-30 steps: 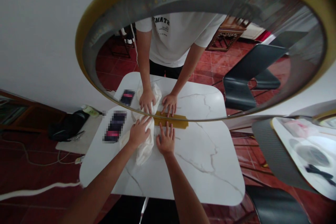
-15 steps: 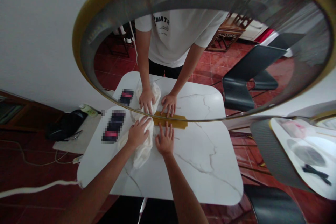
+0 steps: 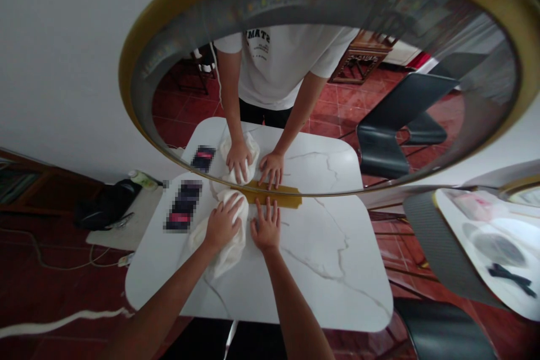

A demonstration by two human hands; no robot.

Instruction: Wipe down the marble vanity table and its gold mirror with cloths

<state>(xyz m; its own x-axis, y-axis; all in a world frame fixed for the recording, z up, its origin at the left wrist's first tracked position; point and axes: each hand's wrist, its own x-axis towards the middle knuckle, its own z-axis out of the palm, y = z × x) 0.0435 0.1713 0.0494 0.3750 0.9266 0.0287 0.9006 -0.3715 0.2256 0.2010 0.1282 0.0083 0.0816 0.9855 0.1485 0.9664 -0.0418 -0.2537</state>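
Resting on the white bench [image 3: 329, 270], the left hand [image 3: 221, 226] had its fingers curled over a white cloth [image 3: 228, 256] beside the round mirror [image 3: 125, 67]. The right hand [image 3: 265, 230] lay flat on the bench, fingers spread, holding nothing.

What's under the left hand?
The left hand rests on a crumpled white cloth lying on the marble table; the tabletop beneath the cloth is hidden.

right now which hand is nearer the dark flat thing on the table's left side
Left. The left hand rests on the white cloth beside the dark flat thing; the right hand lies flat on the table beyond the cloth.
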